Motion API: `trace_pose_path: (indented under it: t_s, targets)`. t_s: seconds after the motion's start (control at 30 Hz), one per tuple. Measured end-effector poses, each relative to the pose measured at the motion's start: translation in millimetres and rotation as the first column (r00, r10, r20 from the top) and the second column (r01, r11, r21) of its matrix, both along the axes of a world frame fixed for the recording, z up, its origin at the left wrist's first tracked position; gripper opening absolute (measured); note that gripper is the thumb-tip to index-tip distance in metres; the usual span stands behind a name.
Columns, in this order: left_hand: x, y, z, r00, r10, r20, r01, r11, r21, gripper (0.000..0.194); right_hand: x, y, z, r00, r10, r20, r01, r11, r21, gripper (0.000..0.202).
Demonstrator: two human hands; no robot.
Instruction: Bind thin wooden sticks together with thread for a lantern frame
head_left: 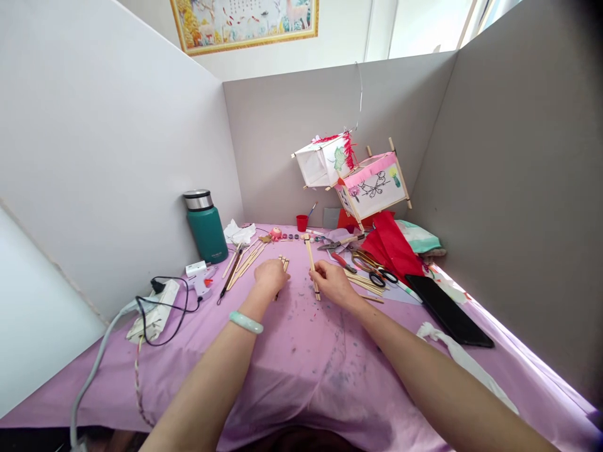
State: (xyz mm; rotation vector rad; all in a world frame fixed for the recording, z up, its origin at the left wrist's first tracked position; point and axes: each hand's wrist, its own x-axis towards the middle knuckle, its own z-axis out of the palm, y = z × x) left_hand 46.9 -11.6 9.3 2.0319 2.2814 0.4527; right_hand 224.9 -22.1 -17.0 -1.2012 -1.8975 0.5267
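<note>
On the purple cloth (301, 351), my left hand (272, 277) is closed around a small bundle of short wooden sticks (283, 261), left of the middle. My right hand (330, 281) pinches a wooden stick frame (310, 254), which has dark bindings near its lower end. The frame stands roughly upright in the picture, a little apart from the left hand's sticks. More loose sticks (248, 263) lie left of my left hand, and others (365, 282) are just right of my right hand. Fingertips of the left hand are partly hidden.
Two paper lanterns (323, 164) (374, 188) are at the back right. Scissors (377, 276), red-handled pliers (343, 262), red fabric (391, 245) and a black tablet (447, 311) lie at right. A green bottle (207, 229), glue gun (202, 282) and power strip (155, 314) are at left.
</note>
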Motion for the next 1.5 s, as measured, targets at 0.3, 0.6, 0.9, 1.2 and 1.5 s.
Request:
trace_pose_path:
  t_s: [0.3,0.6,0.9,1.2,1.5]
  targets:
    - [9,1,-1.2,0.999,0.009,0.045,-0.011,0.999,0.039,0.017,2,4,-1.5,0.999,-0.002,-0.048,0.001,1.000,-0.004,0.011]
    - [18,-8,1.8,0.588,-0.293,0.754,0.198,0.956,0.216,0.007,2,8,-2.0,0.926,0.093,-0.366,-0.146,0.982,-0.119,0.016]
    - [21,-12,-15.9,0.293,-0.459,0.838,0.385,0.860,0.336,0.020,0,6,-5.7,0.913,0.214,-0.346,-0.270,0.955,-0.123,0.017]
    - [14,-19,-10.3,0.288,-0.402,0.869,0.334,0.893,0.303,0.013,-13,-1,-3.4,0.927,0.197,-0.319,-0.231,0.970,-0.073,0.013]
    - [10,-14,-13.6,0.309,-0.421,0.853,0.323,0.890,0.323,0.019,-12,6,-12.5,0.956,0.230,-0.184,-0.248,0.965,-0.082,0.018]
